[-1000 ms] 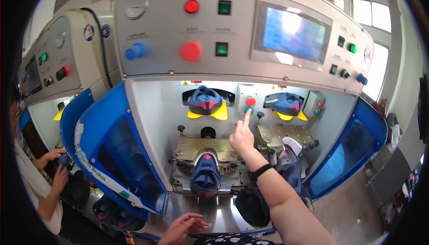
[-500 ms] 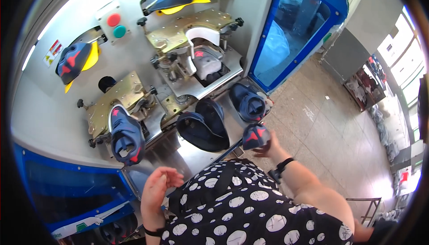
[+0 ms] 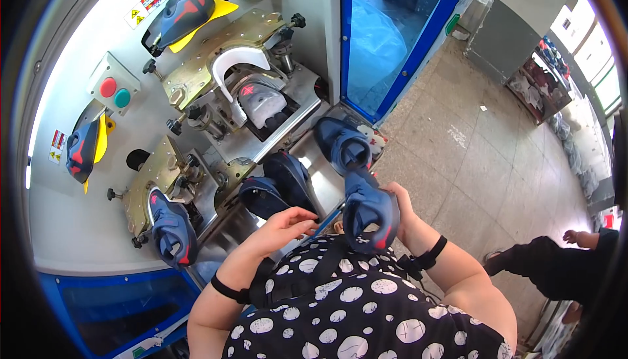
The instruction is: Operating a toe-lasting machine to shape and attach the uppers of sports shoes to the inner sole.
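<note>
My right hand (image 3: 404, 212) grips a navy shoe upper (image 3: 367, 203) with red accents by its side, in front of my body, its opening facing up. My left hand (image 3: 286, 229) holds nothing, its fingers stretched and slightly bent, just left of that upper. Beyond the left hand, more navy uppers (image 3: 292, 179) lie on the metal ledge. Another navy upper (image 3: 341, 142) rests at the ledge's right end, close behind the held one. At the left station of the machine a navy upper (image 3: 172, 231) sits against the clamp. A grey form (image 3: 260, 102) stands in the right station's clamp.
Two navy uppers with yellow pieces, one higher (image 3: 188, 13) and one lower (image 3: 81, 151), sit on the machine's back wall. Near them is a button box (image 3: 114, 87). A blue-framed window panel (image 3: 383, 38) stands right. A person in dark clothes (image 3: 556, 264) is at far right.
My right hand has brought the shoe upper nearer my body and turned its opening upward. My left hand has moved right, toward it. The view has shifted, and a person shows more at right.
</note>
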The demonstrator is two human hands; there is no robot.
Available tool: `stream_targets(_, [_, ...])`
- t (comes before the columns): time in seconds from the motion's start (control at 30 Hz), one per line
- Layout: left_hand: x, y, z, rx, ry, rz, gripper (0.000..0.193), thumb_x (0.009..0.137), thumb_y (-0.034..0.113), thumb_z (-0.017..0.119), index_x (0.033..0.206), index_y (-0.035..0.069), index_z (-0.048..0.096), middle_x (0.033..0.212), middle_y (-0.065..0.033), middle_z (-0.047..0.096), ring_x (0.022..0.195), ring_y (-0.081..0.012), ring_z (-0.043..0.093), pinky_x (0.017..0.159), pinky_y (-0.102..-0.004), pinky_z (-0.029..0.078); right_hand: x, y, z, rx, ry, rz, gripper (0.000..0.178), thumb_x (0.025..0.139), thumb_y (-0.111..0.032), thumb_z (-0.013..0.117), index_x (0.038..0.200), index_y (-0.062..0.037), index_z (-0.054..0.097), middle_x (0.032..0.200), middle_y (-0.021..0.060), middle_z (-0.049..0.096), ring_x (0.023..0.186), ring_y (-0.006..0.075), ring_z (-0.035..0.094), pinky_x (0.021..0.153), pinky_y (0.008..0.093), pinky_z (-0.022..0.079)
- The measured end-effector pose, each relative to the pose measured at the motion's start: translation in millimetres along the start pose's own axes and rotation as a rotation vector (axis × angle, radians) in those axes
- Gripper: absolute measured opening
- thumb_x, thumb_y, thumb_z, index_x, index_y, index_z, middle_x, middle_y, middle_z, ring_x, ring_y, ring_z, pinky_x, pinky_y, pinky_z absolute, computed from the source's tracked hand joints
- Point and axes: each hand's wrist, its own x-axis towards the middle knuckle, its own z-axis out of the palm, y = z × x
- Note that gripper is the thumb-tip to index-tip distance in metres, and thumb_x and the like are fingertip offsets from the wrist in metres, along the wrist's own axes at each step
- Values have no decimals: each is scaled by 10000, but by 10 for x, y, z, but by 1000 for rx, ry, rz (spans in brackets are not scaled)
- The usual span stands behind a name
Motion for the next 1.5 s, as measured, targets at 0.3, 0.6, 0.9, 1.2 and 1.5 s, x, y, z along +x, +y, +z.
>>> stream_targets(0.3, [285,168,177,-201,-22,94,830,749,117,790,1410,4,301,1178,-116,579,1070,-192,582,892,-323,495,200,-84,547,-50,-447,-226,549,850,-141,426,1387,-48,369,1247,129,543,1100,250,572,981,384,445])
stream_targets(0.6, [-715,-675,-648,-333,435,261,767,668,22,690,1382,-10,413,1271,-101,542,1205,-196,493,1052,-329,340,487,-262,-102,-772,-28,-746,173,957,-149,516,1083,-55,588,1042,27,627,869,96,571,767,244,459])
stream_targets(0.9, [-1920,-2150,-411,-650,880,-104,695,742,-20,633,1399,58,419,1323,-125,514,1143,-218,555,853,-322,517,852,-198,480,-948,-130,-783,107,953,-95,526,971,-37,614,875,10,629,776,73,560,698,199,441])
stream_targets(1.2, [-2030,-2699,-149,467,1837,-138,367,768,32,673,1126,29,590,1191,-172,557,1023,-260,578,888,-362,451,705,-374,2654,-1210,-539,-1714,182,833,32,585,1000,-40,596,1024,87,561,704,108,526,591,238,442])
stream_targets(1.5, [-1596,-1166,46,12,1451,564,28,831,-38,621,818,-21,603,826,-52,602,739,-99,601,668,-209,497,983,-1459,4446,-1780,-267,-1928,387,856,-422,626,1084,-110,616,1083,123,626,1012,317,598,855,403,482])
